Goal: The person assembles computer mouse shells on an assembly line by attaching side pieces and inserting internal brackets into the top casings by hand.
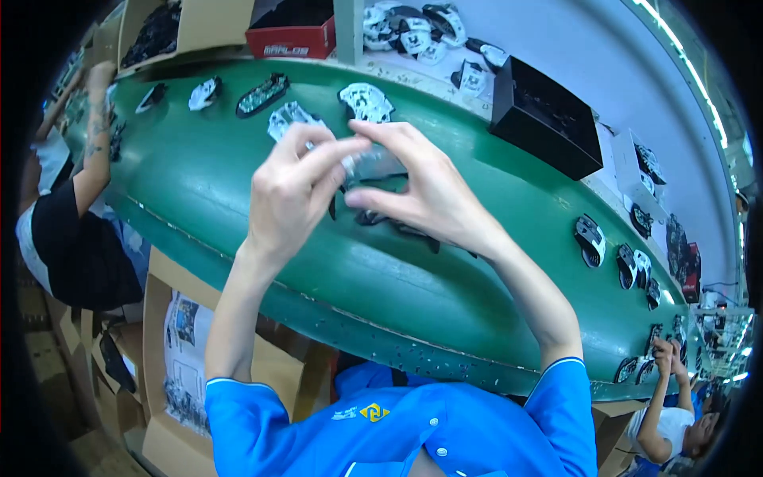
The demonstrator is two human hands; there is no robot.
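Observation:
Both my hands meet above the green work surface. A small translucent piece (372,165) lies between them, too blurred to name exactly. My left hand (290,187) pinches its left end with fingers and thumb. My right hand (425,179) curves around its right side, index finger and thumb closed toward it. Just beyond the hands are a white mouse shell part (367,103) and a white-and-grey mouse part (292,118). Beneath the right hand lie black mouse parts (397,226), partly hidden.
A black mouse base with a green circuit board (262,95) lies to the left. On the back ledge stand a red box (292,41), white shells (417,32) and a black box (548,119). Assembled mice (590,240) sit rightward. Co-workers' arms (95,143) show at both ends.

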